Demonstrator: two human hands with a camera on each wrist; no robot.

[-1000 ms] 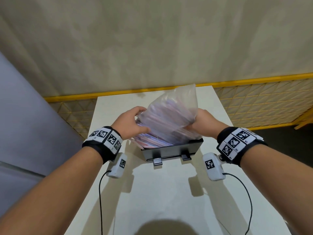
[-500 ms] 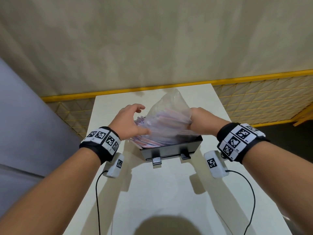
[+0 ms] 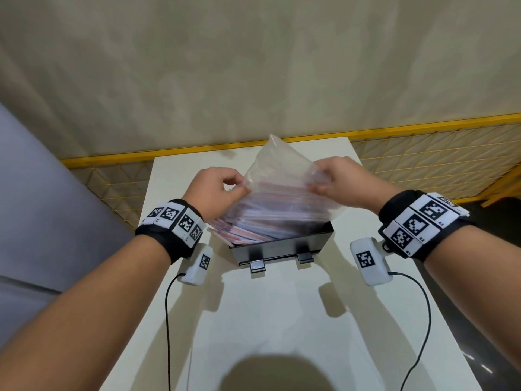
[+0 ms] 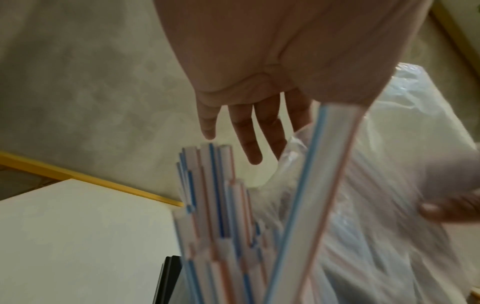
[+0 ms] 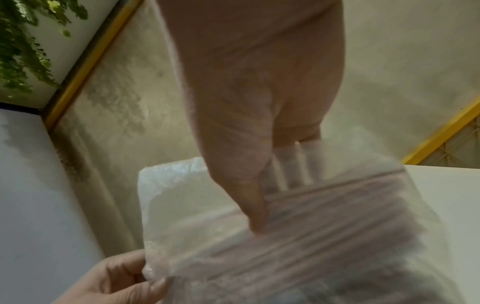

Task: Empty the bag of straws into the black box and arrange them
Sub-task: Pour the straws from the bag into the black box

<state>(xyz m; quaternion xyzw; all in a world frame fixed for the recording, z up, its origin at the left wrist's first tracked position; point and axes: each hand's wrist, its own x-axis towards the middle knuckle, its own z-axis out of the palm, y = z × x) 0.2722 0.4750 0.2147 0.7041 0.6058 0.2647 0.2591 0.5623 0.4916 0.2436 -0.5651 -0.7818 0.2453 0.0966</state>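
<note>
A black box stands mid-table, with striped straws lying in it and sticking out over its left rim. Above it a clear plastic bag is held tilted, mouth down in the box, with more straws inside. My left hand pinches the bag's left edge. My right hand pinches its right side, thumb in front, fingers behind. In the left wrist view the straws stand beside the bag. The right wrist view shows my right hand on the bag, blurred.
The white table is narrow, its far edge just behind the bag. A yellow mesh fence and a beige wall lie beyond. A grey surface runs along the left. Wrist camera cables hang over the table.
Both hands have risen from the bag's lower sides to pinch it higher up. The bag is lifted and stretched wider, and the straws lie lower in the box.
</note>
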